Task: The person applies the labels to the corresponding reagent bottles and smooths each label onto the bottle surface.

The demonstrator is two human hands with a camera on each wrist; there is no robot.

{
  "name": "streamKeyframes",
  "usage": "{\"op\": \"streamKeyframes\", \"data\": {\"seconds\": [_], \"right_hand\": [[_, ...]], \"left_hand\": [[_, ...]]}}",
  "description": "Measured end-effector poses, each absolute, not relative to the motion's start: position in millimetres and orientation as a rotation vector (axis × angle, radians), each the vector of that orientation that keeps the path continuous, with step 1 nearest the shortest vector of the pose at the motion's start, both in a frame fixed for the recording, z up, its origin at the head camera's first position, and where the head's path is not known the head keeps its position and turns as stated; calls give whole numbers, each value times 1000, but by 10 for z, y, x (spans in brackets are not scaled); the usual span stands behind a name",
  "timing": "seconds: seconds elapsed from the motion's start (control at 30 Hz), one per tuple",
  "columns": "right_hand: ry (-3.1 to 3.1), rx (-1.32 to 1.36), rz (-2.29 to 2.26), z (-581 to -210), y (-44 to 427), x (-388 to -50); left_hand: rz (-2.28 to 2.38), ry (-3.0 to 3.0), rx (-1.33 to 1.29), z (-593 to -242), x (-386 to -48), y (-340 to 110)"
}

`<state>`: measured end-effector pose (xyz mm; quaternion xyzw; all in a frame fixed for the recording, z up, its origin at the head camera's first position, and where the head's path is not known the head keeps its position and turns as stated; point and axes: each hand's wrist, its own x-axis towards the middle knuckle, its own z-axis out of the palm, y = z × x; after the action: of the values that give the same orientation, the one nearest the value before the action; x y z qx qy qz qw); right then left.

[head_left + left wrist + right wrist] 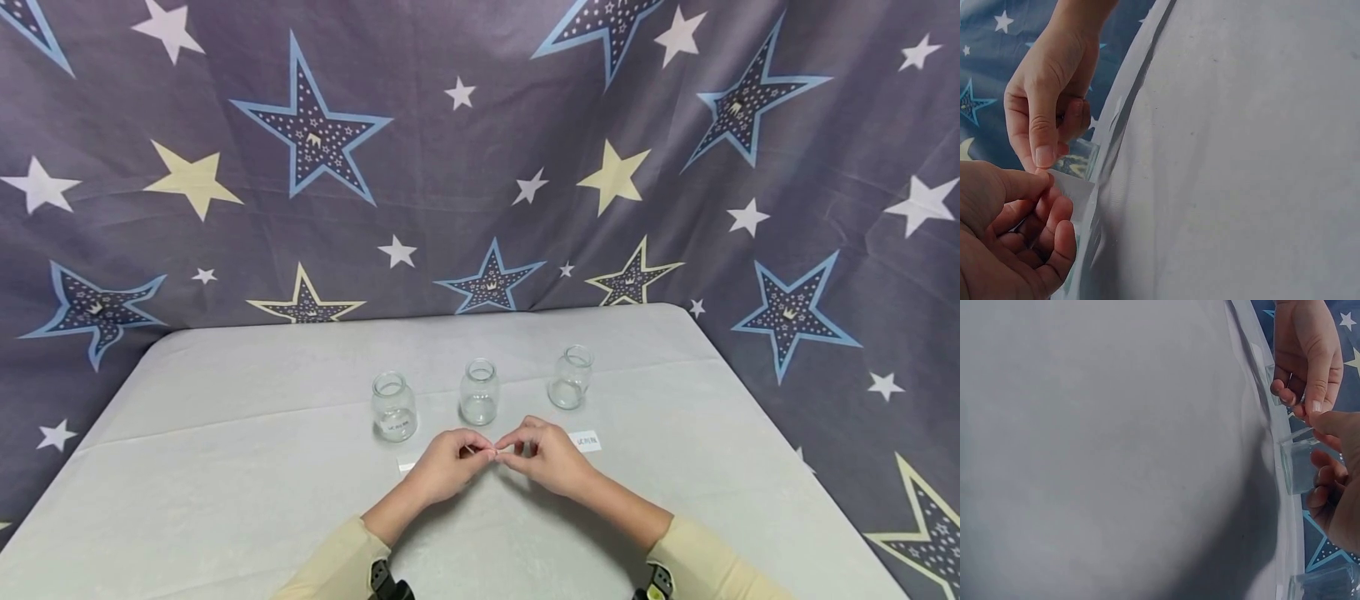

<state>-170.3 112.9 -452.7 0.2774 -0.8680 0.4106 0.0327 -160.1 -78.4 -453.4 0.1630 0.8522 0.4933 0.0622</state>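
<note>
My left hand [448,463] and right hand [550,458] meet fingertip to fingertip above the table, in front of the middle jar. Thumb and forefinger of each pinch a small white paper label [1074,186], mostly hidden by the fingers in the head view. Three open glass jars stand in a row beyond the hands: a left jar [393,407] with a written white label on its front, a middle jar [479,392] and a right jar [571,377]. No label shows on the middle or right jar.
A white label strip with writing [585,441] lies on the table beside the right hand. Another white strip [407,465] shows partly behind the left hand. The table [247,467] has a pale cloth; a star-patterned curtain [420,200] hangs behind it.
</note>
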Motion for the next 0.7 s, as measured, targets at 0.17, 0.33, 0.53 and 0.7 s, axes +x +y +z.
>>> {"op": "streamKeyframes", "data": {"seconds": [0.17, 0.33, 0.53, 0.7], "right_hand": [[-2673, 840, 1271, -4538, 1119, -1696], [-2674, 816, 1277, -4527, 1113, -1692], [-2675, 805, 1273, -4521, 1112, -1674], [-2681, 793, 1284, -4516, 1109, -1666]], "left_hand": [[1505, 2569, 494, -4528, -1594, -783], [1529, 2530, 437, -4524, -1604, -782], [1559, 2484, 377, -4518, -1600, -765], [1577, 2473, 365, -4506, -1586, -754]]}}
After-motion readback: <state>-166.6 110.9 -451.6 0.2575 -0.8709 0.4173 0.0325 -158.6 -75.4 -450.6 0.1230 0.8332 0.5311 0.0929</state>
